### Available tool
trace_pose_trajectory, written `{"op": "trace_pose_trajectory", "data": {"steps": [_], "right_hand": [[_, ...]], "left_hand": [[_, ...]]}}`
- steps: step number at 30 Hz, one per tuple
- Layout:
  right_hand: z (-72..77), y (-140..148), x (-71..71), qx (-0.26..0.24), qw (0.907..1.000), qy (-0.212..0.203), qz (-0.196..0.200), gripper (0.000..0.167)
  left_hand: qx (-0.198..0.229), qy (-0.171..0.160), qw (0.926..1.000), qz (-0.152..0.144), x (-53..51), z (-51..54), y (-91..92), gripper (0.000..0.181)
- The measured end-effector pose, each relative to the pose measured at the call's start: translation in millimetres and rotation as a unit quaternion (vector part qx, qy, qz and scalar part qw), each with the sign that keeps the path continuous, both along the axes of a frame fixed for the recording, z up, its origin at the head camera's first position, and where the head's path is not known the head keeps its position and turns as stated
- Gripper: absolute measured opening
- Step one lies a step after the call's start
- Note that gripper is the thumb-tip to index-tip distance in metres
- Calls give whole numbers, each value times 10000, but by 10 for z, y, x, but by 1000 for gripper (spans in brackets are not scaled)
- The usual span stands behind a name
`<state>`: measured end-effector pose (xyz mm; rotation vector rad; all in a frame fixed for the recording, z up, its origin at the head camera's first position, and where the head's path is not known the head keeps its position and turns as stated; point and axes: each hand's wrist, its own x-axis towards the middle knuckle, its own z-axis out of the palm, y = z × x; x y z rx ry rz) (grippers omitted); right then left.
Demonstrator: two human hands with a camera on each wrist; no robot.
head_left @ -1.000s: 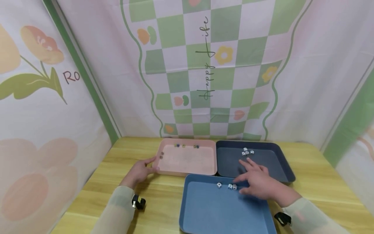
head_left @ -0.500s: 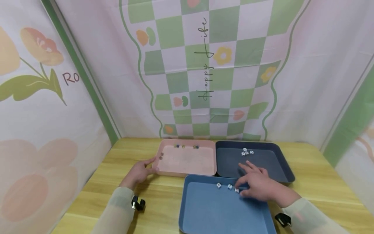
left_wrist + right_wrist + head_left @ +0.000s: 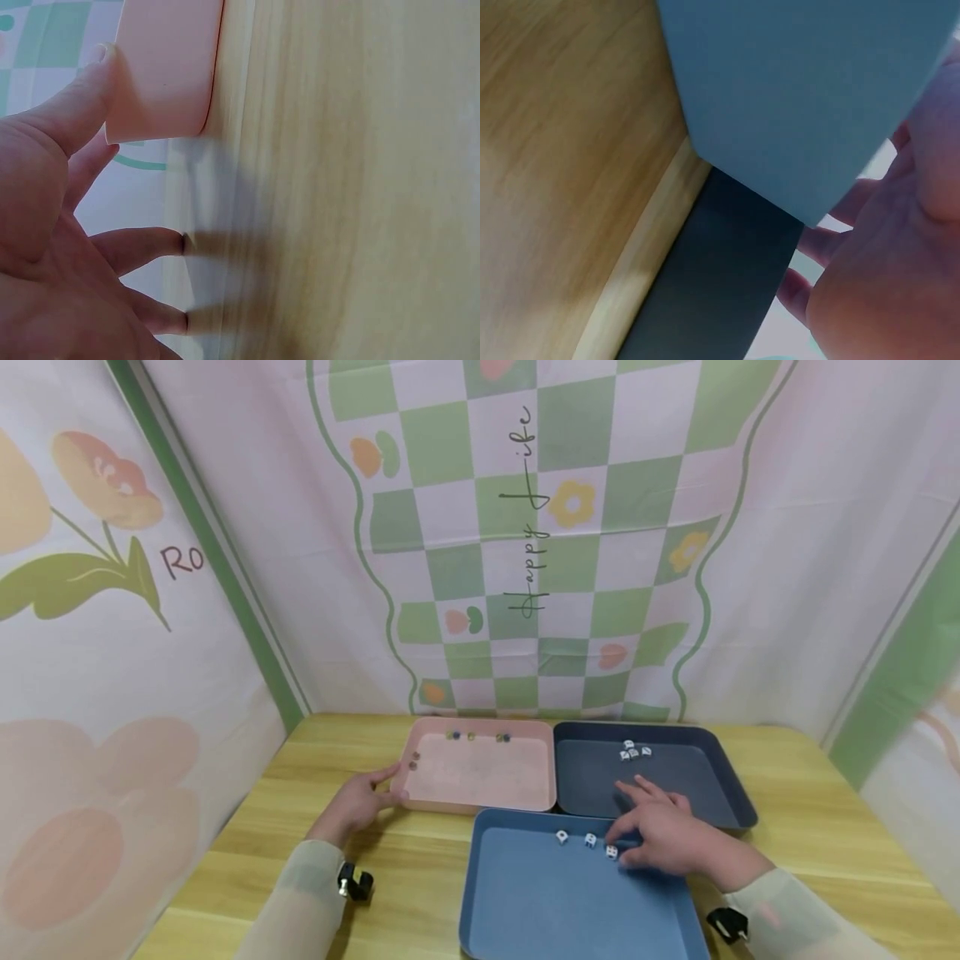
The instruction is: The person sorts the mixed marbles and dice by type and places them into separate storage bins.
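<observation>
In the head view, my right hand reaches over the far edge of the blue tray. Its index finger and thumb pinch a white die on the tray floor. Left of it lie two more white dice, the nearer one and a farther one. My left hand touches the left front corner of the pink tray. The left wrist view shows its thumb on the rim, with the other fingers spread below. The dice are out of sight in the right wrist view.
The dark navy tray stands behind the blue one and holds several white dice. Inside the pink tray, several small coloured pieces lie along its back and left sides. Wooden table surrounds the trays; a patterned curtain hangs behind.
The rightmost die in the blue tray has shifted toward me and slightly right, away from its neighbour, along with my right index finger. My left hand stays at the pink tray.
</observation>
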<state>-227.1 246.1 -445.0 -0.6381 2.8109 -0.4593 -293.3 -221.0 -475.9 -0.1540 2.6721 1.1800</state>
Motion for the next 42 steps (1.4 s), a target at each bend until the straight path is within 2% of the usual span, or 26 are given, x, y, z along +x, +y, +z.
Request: {"op": "trace_pose_trajectory", "data": {"steps": [17,28,32,35,39,42], "right_hand": [[-39,-15,-34,-11,9998,-145,157,14],[-70,5,-61,-74,9997,-137,167,13],[-40,62,-82,-372,9992,-168,49,10],[32,126,-94,-793,9966,-200,-27,10],[154,226,-119,-1319,9912,-6,-52,15],[207,312,-159,-1533,9877,128,-268,21]], "left_hand": [[47,-21,10000,-66,0,21,-24,62],[-16,-60,10000,-64,-30,-16,-36,65],[9,-74,10000,-42,-31,-12,-33,64],[44,-102,9999,-14,-30,-8,-31,63],[71,-97,9999,-1,-26,-3,-29,63],[81,-53,10000,-11,-27,1,-28,64]]}}
